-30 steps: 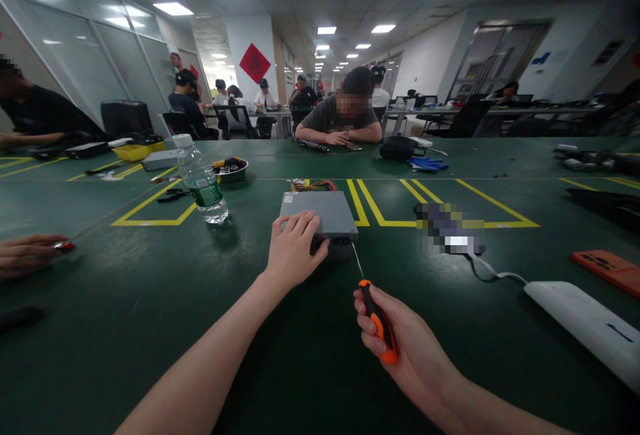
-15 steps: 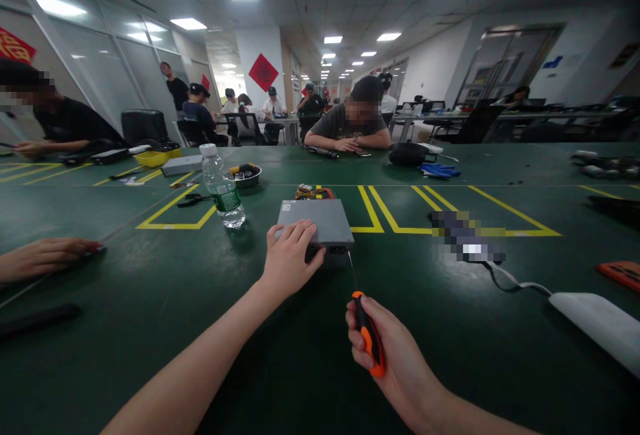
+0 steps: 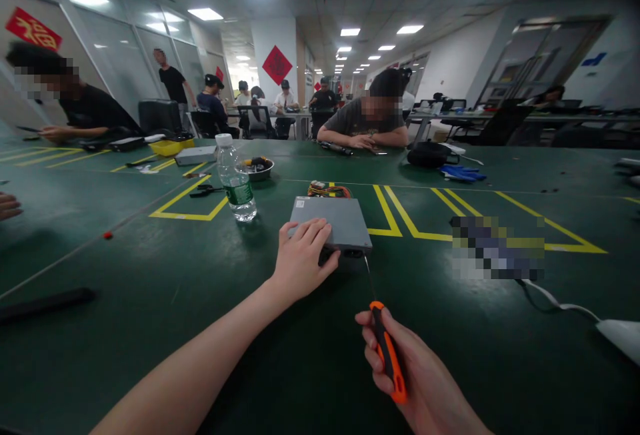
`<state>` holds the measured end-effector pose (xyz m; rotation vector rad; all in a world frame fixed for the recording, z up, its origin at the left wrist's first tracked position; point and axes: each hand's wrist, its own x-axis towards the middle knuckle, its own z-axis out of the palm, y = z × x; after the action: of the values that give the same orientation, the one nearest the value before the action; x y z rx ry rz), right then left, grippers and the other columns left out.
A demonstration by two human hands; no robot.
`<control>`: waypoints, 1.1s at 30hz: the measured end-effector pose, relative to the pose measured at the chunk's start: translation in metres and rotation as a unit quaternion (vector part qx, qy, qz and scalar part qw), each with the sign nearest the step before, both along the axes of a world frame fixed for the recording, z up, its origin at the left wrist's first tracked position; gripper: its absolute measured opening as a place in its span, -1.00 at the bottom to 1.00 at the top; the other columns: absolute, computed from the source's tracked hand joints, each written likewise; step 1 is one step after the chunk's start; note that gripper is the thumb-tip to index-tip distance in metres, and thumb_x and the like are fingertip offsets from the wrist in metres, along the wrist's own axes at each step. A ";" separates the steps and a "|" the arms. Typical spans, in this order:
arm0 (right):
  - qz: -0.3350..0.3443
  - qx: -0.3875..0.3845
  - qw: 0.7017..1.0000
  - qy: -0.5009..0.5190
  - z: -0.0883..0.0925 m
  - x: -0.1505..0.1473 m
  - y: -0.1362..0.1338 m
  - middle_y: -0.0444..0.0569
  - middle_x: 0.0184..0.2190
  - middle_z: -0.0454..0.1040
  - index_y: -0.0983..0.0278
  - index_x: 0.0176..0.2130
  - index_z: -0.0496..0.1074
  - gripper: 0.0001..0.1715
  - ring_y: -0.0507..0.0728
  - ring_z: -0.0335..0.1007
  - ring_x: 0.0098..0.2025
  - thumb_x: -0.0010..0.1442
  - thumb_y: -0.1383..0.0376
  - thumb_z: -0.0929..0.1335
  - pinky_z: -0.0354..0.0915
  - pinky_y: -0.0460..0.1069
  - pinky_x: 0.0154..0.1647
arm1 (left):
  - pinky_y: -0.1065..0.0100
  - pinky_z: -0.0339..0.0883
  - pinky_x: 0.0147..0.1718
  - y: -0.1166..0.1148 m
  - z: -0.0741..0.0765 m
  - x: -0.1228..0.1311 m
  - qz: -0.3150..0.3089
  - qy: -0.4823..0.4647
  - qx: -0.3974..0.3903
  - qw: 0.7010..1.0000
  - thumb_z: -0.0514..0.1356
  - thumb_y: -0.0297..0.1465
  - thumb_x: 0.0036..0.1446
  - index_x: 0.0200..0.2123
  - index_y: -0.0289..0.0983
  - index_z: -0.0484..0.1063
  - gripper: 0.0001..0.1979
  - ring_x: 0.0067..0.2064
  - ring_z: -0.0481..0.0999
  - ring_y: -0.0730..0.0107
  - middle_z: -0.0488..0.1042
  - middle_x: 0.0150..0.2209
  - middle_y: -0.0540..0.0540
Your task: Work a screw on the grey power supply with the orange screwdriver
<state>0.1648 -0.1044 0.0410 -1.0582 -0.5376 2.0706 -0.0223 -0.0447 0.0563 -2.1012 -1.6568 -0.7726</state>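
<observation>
Head view, near to far. The right hand (image 3: 415, 382) is clenched around the orange-and-black handle of a screwdriver (image 3: 387, 355). Its thin shaft runs away from the wearer toward the near face of a grey metal box (image 3: 345, 218). The tip ends at or just short of the box's near right corner; contact cannot be confirmed. The left hand (image 3: 303, 258) lies spread over the box's near left corner, fingers on the lid and thumb by the front face, pressing rather than grasping. The box thus sits just beyond the tool's tip and directly under the bracing hand, flat on the green table (image 3: 150, 302). Judged from this pose, the step goes best with the shaft held square to the face it meets, firm forward pressure before any turn, and the left hand bearing down so the box cannot slide. Behind the box lies a bundle of coloured wires (image 3: 327, 189). Farther left stands a water bottle (image 3: 236, 178), and across the table sits another person (image 3: 367, 125).
</observation>
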 end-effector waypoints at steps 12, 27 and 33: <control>0.001 0.016 1.000 -0.001 -0.011 0.009 0.010 -0.15 -0.57 0.30 0.33 -0.39 0.37 -0.57 -0.10 0.13 -0.66 -0.07 0.03 0.47 0.01 -0.21 -0.73 | 0.05 -0.01 0.05 0.003 -0.001 0.002 0.007 0.006 -0.007 1.000 0.06 -0.24 0.14 0.00 -0.18 0.28 -0.65 0.10 0.30 0.17 0.35 0.08 -0.10; -0.008 0.008 1.000 0.017 -0.006 0.008 0.010 -0.15 -0.56 0.31 0.33 -0.41 0.35 -0.59 -0.12 0.12 -0.67 -0.08 0.09 0.48 0.00 -0.22 -0.73 | 0.05 0.00 0.04 0.004 -0.001 0.003 0.008 0.015 -0.004 1.000 0.06 -0.25 0.14 -0.01 -0.19 0.29 -0.65 0.09 0.31 0.16 0.36 0.08 -0.11; 0.011 0.014 0.999 0.031 -0.006 0.012 0.010 -0.18 -0.65 0.27 0.32 -0.42 0.35 -0.61 -0.16 0.00 -0.74 -0.03 0.08 0.46 -0.10 -0.24 -0.76 | 0.06 0.02 0.04 0.004 -0.001 0.003 0.011 0.015 0.003 1.000 0.08 -0.25 0.13 -0.01 -0.19 0.30 -0.65 0.08 0.32 0.15 0.37 0.06 -0.11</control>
<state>0.1763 -0.0943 0.0351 -0.9737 -0.5478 2.1008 -0.0193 -0.0412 0.0552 -2.0779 -1.6561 -0.7344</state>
